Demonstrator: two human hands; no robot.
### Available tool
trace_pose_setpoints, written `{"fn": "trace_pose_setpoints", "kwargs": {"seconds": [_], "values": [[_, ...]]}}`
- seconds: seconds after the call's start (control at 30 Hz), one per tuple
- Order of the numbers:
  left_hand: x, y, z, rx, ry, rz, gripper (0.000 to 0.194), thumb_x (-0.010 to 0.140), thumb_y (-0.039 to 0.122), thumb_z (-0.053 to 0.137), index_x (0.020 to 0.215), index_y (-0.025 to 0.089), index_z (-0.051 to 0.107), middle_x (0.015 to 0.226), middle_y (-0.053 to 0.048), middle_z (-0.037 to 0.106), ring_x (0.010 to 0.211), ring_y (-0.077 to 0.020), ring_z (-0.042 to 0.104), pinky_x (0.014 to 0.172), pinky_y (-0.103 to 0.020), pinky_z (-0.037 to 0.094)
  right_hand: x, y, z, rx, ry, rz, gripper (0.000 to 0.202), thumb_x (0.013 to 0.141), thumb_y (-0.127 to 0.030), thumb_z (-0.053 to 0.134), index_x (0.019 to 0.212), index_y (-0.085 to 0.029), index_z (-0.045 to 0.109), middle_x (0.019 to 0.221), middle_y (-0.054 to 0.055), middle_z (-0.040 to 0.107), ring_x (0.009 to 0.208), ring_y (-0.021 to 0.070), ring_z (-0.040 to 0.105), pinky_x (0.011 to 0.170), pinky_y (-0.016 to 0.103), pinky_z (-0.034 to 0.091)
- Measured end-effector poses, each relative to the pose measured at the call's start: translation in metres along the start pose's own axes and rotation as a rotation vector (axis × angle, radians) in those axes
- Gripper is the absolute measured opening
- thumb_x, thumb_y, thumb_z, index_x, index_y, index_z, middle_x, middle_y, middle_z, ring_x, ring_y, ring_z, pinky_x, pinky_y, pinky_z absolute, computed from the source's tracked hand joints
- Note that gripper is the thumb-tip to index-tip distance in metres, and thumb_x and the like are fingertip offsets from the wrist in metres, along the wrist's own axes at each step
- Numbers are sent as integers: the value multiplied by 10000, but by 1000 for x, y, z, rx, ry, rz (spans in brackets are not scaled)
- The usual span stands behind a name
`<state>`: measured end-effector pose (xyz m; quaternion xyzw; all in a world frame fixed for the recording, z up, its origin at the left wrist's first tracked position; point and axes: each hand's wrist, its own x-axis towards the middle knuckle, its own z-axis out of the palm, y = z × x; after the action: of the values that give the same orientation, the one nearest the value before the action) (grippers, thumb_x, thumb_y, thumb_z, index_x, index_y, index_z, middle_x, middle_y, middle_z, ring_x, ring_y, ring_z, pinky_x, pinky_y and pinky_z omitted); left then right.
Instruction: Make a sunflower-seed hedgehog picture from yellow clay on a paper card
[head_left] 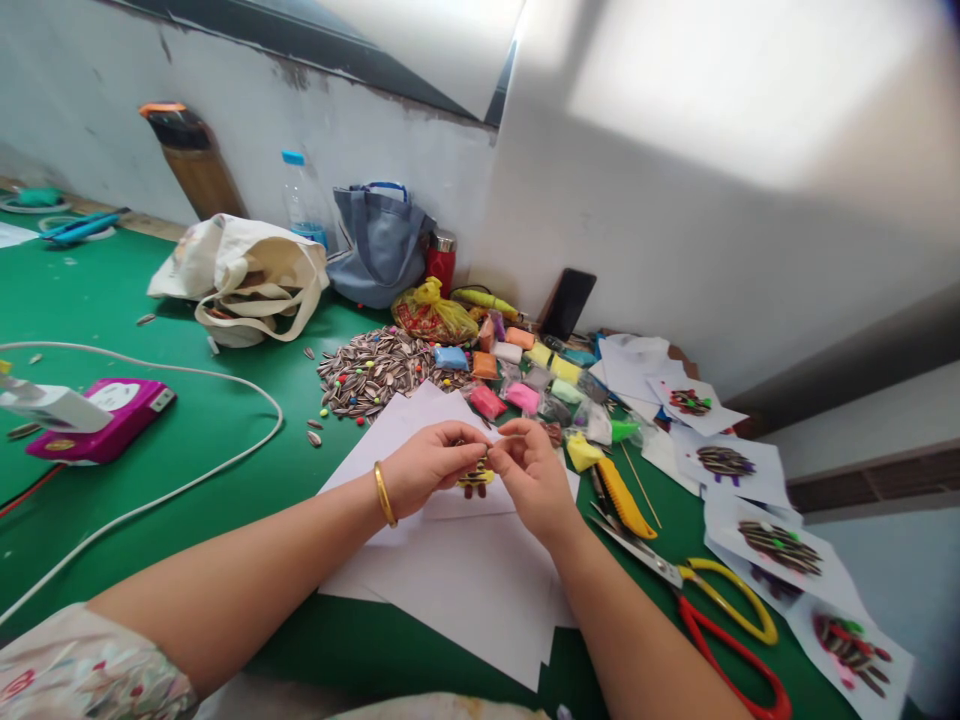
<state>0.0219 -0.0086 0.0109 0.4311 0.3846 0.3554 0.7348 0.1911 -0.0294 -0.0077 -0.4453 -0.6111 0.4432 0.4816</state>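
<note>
Both hands meet over white paper sheets (465, 590) at the middle of the green table. My left hand (435, 465), with a gold bangle at the wrist, has thumb and forefinger pinched together. Facing it, my right hand (534, 475) is pinched too, its fingertips close to the left ones. Something small and dark seems to be between the fingertips; I cannot make out what. Just beneath lies a yellow figure with dark stripes (475, 478), partly hidden by the fingers. Behind the paper are a pile of striped seeds (375, 370) and packets of coloured clay (523, 397).
Scissors (679, 575) and a yellow cutter (626, 500) lie right of my right hand. Decorated paper sheets (780, 550) line the right edge. Bags (379, 245), a phone (568, 303) and a bottle (302, 200) stand behind. A white cable (225, 462) and purple power strip (112, 420) are left.
</note>
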Motion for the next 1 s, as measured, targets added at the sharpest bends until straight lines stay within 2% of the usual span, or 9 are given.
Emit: {"fn": "trace_pose_setpoints", "kwargs": {"seconds": [0.2,0.33,0.47,0.53,0.6,0.7,0.8,1.0], "values": [[2,-1,-3,4,-4,66,342,732,437,738,784,167,534,521,77,418,423,-37,294,412,-190,179,0,-6,-1,-22,-35,36,150,838,-335,632,911,-209,599,801,3,624,686,141,594,626,261,494],[3,-2,-5,20,-7,49,336,737,434,734,800,166,543,523,76,422,414,-35,294,402,-182,191,2,-10,-5,-218,37,-10,82,825,-272,621,843,-200,658,784,5,641,705,139,551,673,263,452],[5,-1,-7,31,22,33,330,722,425,743,780,160,554,490,83,394,402,-29,277,397,-177,175,8,-12,-20,-381,62,-38,114,831,-284,596,816,-199,670,819,15,654,750,152,550,702,268,428],[8,0,-10,10,70,42,328,703,408,755,772,157,556,491,83,390,405,-25,270,395,-170,159,11,-12,-29,-482,5,-8,117,821,-281,592,810,-202,678,821,12,664,765,156,561,707,267,421],[12,0,-13,-17,133,45,330,684,390,767,773,155,553,529,70,428,413,-20,280,389,-163,147,13,-12,-37,-563,-115,90,116,810,-265,579,788,-207,678,792,-1,677,738,150,575,672,255,413],[18,0,-18,-42,211,31,328,677,373,769,776,156,543,574,55,468,416,-15,295,378,-154,146,12,-10,-40,-665,-228,192,130,801,-246,556,768,-220,679,755,-19,690,697,142,586,625,240,394],[21,-2,-22,-49,249,21,315,686,362,761,780,160,539,579,57,464,411,-16,299,367,-150,146,11,-9,-35,-768,-259,187,144,791,-232,549,771,-232,691,742,-24,693,679,138,582,601,233,369],[23,-4,-23,-69,243,-1,288,704,340,753,776,167,534,571,61,452,395,-16,289,356,-151,137,12,-9,-26,-875,-290,159,155,782,-199,556,759,-242,703,745,-21,695,689,134,579,595,230,336]]}}
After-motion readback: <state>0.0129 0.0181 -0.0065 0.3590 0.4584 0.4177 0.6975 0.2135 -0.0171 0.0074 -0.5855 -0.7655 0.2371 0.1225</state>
